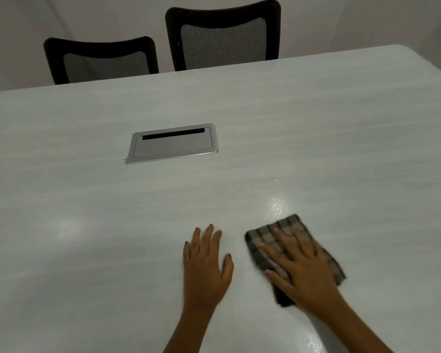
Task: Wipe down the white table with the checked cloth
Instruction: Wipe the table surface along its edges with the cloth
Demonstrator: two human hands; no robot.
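A folded brown-and-grey checked cloth (pixel 273 236) lies flat on the white table (pixel 87 205), near the front right. My right hand (pixel 301 273) presses down on it with straight, spread fingers and covers most of its middle. To the left of the cloth, my left hand (pixel 205 263) rests flat on the bare tabletop, fingers straight, holding nothing. A small gap of table separates the two hands.
A silver cable hatch (pixel 172 143) is set flush into the table's middle. Two black mesh-backed chairs (pixel 99 59) (pixel 223 34) stand behind the far edge. A wet shine (pixel 277 206) shows just beyond the cloth.
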